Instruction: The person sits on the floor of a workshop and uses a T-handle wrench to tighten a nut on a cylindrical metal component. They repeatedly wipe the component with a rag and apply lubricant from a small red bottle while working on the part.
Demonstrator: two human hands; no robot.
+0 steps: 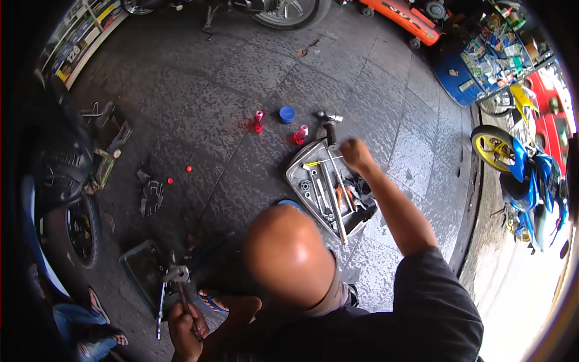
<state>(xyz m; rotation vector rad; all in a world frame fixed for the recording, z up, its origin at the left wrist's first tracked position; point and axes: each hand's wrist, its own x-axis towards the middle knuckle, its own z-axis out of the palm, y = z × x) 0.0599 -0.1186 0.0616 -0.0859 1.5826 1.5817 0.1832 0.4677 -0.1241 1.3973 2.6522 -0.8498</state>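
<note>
The floor (350, 78) is paved with dark, mottled grey slabs. A stocked shelf unit (84, 41) is seen at the upper left, a blue drum (458, 84) at upper right. On the right, what may be pavement (509, 289) is washed out by strong daylight.

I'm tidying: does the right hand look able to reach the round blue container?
Probably yes: nothing covers the round blue container, though the right hand would pass near a red bottle.

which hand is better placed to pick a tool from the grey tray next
Right, most likely. The right hand is at the upper edge of the grey tray, while the left hand is away at the lower left, apparently closed around a metal tool.
</note>
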